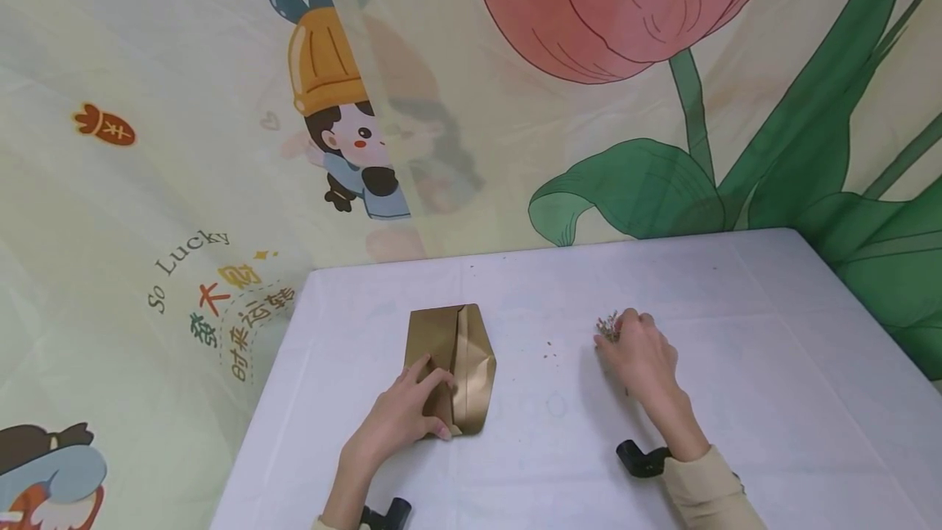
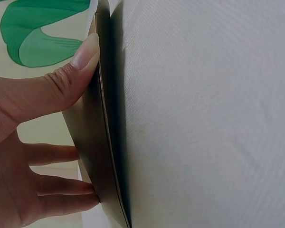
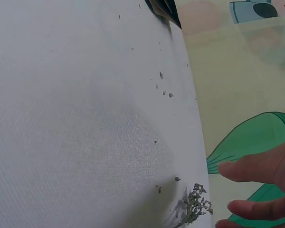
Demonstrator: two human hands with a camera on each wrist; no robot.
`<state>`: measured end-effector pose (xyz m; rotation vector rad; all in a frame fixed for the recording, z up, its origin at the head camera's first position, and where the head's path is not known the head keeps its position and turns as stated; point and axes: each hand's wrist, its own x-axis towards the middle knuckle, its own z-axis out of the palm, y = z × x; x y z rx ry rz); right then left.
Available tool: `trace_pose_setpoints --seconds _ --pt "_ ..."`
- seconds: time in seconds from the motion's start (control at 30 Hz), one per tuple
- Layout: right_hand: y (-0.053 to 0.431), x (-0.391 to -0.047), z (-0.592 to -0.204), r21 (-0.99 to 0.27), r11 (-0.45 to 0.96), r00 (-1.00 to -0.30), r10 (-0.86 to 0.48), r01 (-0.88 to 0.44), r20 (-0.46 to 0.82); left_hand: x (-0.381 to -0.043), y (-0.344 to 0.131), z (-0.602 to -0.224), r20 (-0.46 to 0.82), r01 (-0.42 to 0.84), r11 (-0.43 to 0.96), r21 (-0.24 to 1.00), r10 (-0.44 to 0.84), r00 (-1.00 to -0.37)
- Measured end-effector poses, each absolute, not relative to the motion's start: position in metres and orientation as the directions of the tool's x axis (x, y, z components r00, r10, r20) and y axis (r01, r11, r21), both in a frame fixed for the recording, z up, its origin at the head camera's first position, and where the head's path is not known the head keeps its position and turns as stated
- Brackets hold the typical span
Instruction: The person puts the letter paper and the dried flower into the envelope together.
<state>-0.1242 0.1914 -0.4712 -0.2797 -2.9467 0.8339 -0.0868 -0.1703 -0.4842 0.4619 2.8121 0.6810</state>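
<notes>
A gold envelope (image 1: 432, 332) lies on the white-covered table, its pointed flap (image 1: 478, 375) toward the right. My left hand (image 1: 405, 411) rests on it with spread fingers; in the left wrist view the thumb (image 2: 88, 52) touches the envelope's near edge and the fingertips press on its face. A small sprig of dried flowers (image 3: 198, 204) lies on the cloth in the right wrist view. Close over it is my right hand (image 1: 642, 354), thumb and fingers parted with a gap to the sprig. In the head view this hand hides most of the stem.
Small dark crumbs (image 3: 161, 75) are scattered on the cloth between the envelope and the sprig. A printed fabric backdrop (image 1: 456, 129) hangs right behind the table's far edge. Black wrist cameras (image 1: 640, 459) jut from beneath both wrists.
</notes>
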Motion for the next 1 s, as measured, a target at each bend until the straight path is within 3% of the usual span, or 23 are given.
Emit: trace_pose_setpoints --seconds 0.27,0.53,1.0 --pt "0.194 -0.125 -0.474 -0.485 0.857 -0.978 0.209 0.175 0.017 -0.087 -0.172 -0.484 -0.124 0.254 0.843 0.475 0.35 -0.929" --pt "0.193 -0.125 -0.478 -0.471 0.858 -0.978 0.201 0.204 -0.056 -0.089 -0.172 -0.485 -0.132 0.247 0.849 0.466 0.342 -0.93" --pt "0.188 -0.128 -0.488 -0.475 0.866 -0.987 0.15 0.158 -0.055 -0.089 -0.172 -0.485 -0.135 0.245 0.85 0.466 0.342 -0.93"
